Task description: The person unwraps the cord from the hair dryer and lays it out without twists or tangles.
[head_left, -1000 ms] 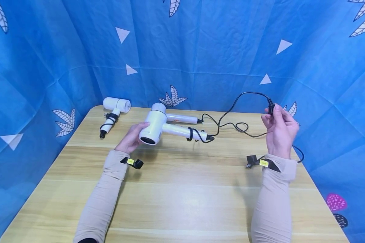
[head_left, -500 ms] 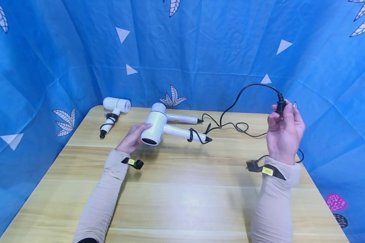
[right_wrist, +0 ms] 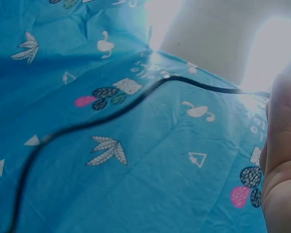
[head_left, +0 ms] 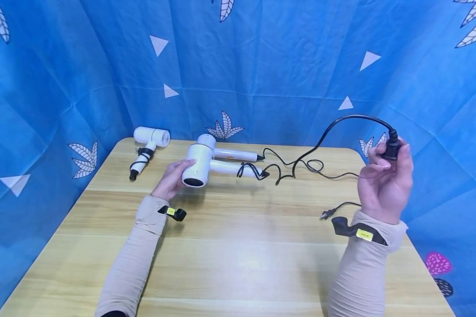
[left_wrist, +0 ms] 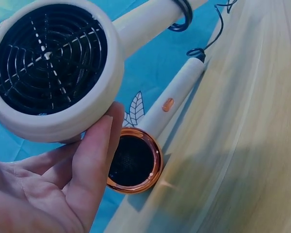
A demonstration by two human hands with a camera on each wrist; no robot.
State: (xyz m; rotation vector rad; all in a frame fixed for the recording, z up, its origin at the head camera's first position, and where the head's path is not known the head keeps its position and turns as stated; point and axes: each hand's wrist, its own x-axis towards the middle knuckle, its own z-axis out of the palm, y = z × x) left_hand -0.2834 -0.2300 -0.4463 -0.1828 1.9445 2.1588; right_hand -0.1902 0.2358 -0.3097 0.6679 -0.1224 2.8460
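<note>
My left hand (head_left: 171, 179) grips the head of a white hair dryer (head_left: 198, 165), which is lifted above the table with its handle pointing right. In the left wrist view my thumb presses beside the round black grille (left_wrist: 48, 58) of this dryer. Several loose loops of its black cord (head_left: 251, 169) hang about the handle's end. At the right, my right hand (head_left: 384, 193) pinches the black plug (head_left: 391, 149) between thumb and fingers, raised well off the table. The cord arches between plug and handle. The right wrist view shows the cord (right_wrist: 111, 115) clearly, but the plug is mostly hidden by fingers.
Behind the held dryer lies a second white hair dryer (head_left: 238, 154) with a copper-coloured ring. Its cord runs right, ending in a plug (head_left: 328, 214). A third white dryer (head_left: 150, 136), cord wrapped round it, lies back left. Blue curtains (head_left: 301, 53) surround the wooden table (head_left: 238, 264).
My right hand has moved to the right with the plug, drawing the cord along. The loops at the handle's end have shifted and loosened. The left hand has hardly moved.
</note>
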